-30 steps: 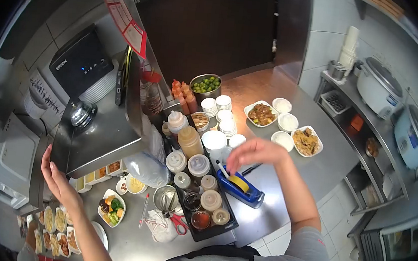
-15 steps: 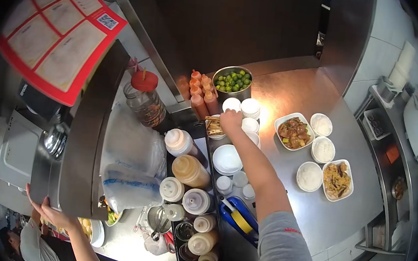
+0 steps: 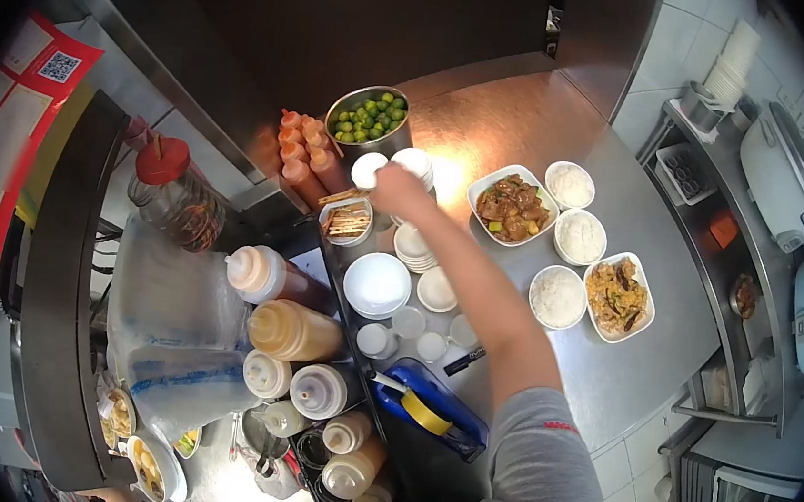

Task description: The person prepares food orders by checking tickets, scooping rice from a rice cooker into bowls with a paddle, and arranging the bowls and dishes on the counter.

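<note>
My right hand (image 3: 399, 193) is closed over the far part of the counter, with thin tan sticks (image 3: 344, 195) poking out from its fingers. Just below them sits a small white bowl (image 3: 325, 233) of similar short sticks. Stacked white dishes (image 3: 413, 164) stand right behind the hand, and another stack of small saucers (image 3: 414, 244) lies under my wrist. Of my left hand (image 3: 115, 498), only a strip of skin shows at the bottom edge by the dark shelf; its fingers are hidden.
A steel pot of green citrus (image 3: 372, 119) and orange sauce bottles (image 3: 305, 161) stand at the back. Two dishes, one of braised meat (image 3: 513, 209), and white bowls of rice (image 3: 557, 297) are on the right. Large squeeze bottles (image 3: 295, 331) and a blue tape dispenser (image 3: 431, 411) are nearer.
My view has swung, so the counter things sit further left. My right hand has lifted off the stick bowl with sticks in it. My left hand has mostly dropped out of sight.
</note>
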`<state>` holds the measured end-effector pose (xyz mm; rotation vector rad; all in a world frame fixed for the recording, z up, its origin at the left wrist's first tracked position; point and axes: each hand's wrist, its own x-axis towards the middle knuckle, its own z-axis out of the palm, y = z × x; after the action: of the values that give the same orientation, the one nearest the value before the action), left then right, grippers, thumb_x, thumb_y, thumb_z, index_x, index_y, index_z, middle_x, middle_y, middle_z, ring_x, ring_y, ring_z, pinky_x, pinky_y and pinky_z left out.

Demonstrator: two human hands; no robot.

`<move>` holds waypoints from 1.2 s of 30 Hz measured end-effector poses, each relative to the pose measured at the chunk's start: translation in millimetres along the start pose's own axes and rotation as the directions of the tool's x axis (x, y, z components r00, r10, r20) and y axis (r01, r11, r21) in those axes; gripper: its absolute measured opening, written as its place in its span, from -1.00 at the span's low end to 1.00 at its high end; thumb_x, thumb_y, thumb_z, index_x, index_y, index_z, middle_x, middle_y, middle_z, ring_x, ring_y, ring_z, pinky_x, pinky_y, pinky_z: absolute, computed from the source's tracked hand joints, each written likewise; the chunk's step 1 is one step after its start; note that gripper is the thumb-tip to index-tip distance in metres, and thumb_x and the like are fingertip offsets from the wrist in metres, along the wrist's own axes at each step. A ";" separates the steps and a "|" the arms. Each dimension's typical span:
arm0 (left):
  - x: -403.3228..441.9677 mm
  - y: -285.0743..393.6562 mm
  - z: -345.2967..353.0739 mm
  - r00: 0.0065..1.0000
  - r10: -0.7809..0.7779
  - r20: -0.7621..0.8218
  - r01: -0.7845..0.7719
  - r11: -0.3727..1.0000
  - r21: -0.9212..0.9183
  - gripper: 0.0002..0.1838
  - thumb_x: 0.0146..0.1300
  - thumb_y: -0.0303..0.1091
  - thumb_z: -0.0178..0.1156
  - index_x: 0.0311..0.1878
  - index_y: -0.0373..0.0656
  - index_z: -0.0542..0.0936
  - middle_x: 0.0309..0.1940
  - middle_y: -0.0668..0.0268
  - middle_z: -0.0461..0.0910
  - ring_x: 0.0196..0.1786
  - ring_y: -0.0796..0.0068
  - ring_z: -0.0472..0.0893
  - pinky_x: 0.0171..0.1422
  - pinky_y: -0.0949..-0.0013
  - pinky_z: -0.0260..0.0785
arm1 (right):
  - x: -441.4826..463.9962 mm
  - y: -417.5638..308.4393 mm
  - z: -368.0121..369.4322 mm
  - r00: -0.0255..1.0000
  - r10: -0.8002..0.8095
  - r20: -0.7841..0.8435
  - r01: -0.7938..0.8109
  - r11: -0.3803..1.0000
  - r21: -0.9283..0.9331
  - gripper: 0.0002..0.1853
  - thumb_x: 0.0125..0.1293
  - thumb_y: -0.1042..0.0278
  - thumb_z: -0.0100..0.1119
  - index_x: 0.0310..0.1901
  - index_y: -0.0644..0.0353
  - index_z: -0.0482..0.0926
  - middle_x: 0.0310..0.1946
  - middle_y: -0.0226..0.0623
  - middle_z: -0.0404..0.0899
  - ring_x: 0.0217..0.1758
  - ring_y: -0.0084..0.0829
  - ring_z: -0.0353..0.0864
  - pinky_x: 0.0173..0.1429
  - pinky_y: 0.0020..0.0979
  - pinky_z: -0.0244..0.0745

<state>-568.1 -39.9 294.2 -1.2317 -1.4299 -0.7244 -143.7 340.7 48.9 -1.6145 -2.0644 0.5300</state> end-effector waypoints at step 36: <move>6.6 25.6 8.1 0.990 -0.047 -0.129 0.031 0.991 -0.128 -0.78 0.14 -0.55 0.03 -0.16 -0.48 0.50 0.20 0.16 0.37 0.19 0.14 0.41 0.23 0.29 0.33 | -155.0 166.2 -215.8 0.835 0.218 -0.506 -0.342 0.925 -0.167 -0.68 0.23 0.25 0.08 0.03 0.00 0.51 0.09 -0.13 0.37 0.19 -0.09 0.34 0.10 0.16 0.27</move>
<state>-546.0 -23.3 293.7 -1.2310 -1.3189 -0.9179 143.5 233.0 113.2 -1.9751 -1.5738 -0.0593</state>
